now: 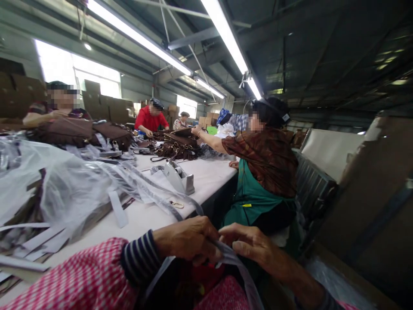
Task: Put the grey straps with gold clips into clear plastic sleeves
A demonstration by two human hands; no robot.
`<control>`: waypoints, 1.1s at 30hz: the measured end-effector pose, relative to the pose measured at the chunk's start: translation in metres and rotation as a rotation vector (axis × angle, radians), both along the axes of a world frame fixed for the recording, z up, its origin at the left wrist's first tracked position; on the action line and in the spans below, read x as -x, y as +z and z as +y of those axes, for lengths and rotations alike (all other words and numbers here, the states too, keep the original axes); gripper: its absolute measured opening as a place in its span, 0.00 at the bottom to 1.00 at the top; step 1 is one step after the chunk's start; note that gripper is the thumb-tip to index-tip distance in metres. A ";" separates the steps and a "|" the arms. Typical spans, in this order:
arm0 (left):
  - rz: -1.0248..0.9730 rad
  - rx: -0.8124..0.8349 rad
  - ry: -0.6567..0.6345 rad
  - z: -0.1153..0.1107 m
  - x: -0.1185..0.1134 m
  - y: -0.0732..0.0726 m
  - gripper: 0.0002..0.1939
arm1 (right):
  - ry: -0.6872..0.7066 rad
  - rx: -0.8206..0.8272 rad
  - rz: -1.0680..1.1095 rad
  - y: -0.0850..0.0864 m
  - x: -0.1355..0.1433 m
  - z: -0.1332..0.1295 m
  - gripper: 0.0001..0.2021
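Note:
Low in front of my body, my left hand [190, 239] is closed round a long strap covered in whitish see-through plastic [230, 256]. My right hand [254, 247] is beside it, its thumb and fingers closed on the same strap. One length of the strap hangs down towards my lap. Similar plastic-covered straps [155, 196] lie across the table to its near edge. A gold metal clasp [177, 205] rests there. The undersides of my fingers are partly hidden.
A grey tape dispenser [180, 177] stands on the white table [213, 174]. Clear plastic [74, 181] and paper strips pile up at left. Brown fringed bags [179, 144] lie farther back. A co-worker in a green apron [254, 193] sits close on the right; others work across the table.

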State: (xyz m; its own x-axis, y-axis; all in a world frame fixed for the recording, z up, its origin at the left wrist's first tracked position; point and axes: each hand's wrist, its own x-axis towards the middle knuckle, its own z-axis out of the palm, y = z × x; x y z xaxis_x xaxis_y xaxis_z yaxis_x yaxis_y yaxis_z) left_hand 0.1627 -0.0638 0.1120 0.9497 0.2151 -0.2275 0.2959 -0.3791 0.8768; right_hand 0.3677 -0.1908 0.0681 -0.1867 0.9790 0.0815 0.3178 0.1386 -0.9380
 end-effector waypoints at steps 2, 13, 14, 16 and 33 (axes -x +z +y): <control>-0.010 -0.019 -0.022 0.009 0.002 0.000 0.10 | 0.144 0.146 0.041 0.003 0.008 0.014 0.27; -0.011 0.136 0.089 0.088 0.082 -0.024 0.15 | -0.096 0.095 -0.351 0.027 -0.094 0.045 0.27; -0.011 0.140 0.096 0.089 0.085 -0.025 0.15 | -0.101 0.097 -0.356 0.027 -0.099 0.046 0.27; -0.008 0.143 0.106 0.088 0.091 -0.028 0.16 | -0.123 0.097 -0.362 0.025 -0.104 0.048 0.28; -0.131 0.080 0.166 0.041 0.106 -0.008 0.17 | 0.181 0.063 -0.284 0.002 -0.030 0.067 0.24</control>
